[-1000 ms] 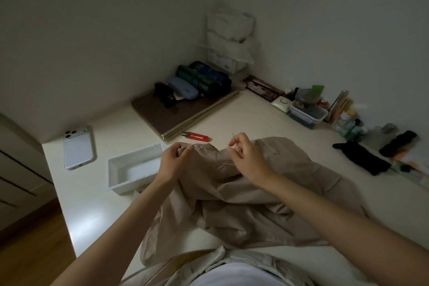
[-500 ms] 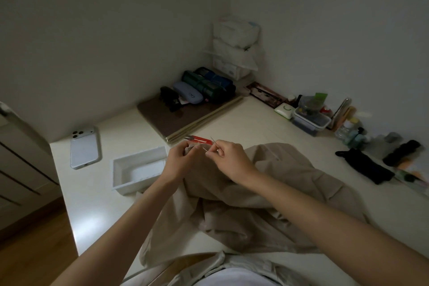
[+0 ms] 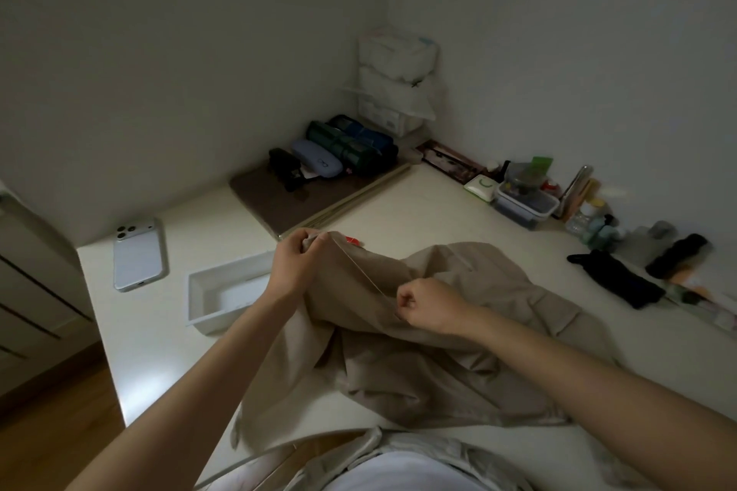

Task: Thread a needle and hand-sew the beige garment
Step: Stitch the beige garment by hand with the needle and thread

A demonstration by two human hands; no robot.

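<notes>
The garment [image 3: 438, 339] lay crumpled on the table [image 3: 151, 331], one edge lifted by the left hand [image 3: 293, 265], whose thumb and fingertips pinched a fold. A thread [image 3: 359, 271] ran taut from that fold down to the right hand [image 3: 428, 305], whose fingers were curled in tight, pinching its end; the needle could not be made out. The right fingers sat over the cloth, nearer the body than the left ones. Just beyond the left fingers a bit of red snips [image 3: 353, 240] showed past the cloth. A white tray [image 3: 197, 299] stood just left of the left wrist, and a phone [image 3: 137, 255] lay face down farther left. Beyond the left fingers a brown mat [image 3: 279, 203] carried cases [image 3: 351, 147] against the wall, with white packs [image 3: 395, 64] stacked in the corner. Well right of the right fingers, a black cloth [image 3: 614, 279] and small containers [image 3: 526, 203] lined the other wall. The table was pale and glossy, the walls plain and dim, and wood floor [image 3: 48, 431] showed at the left.
</notes>
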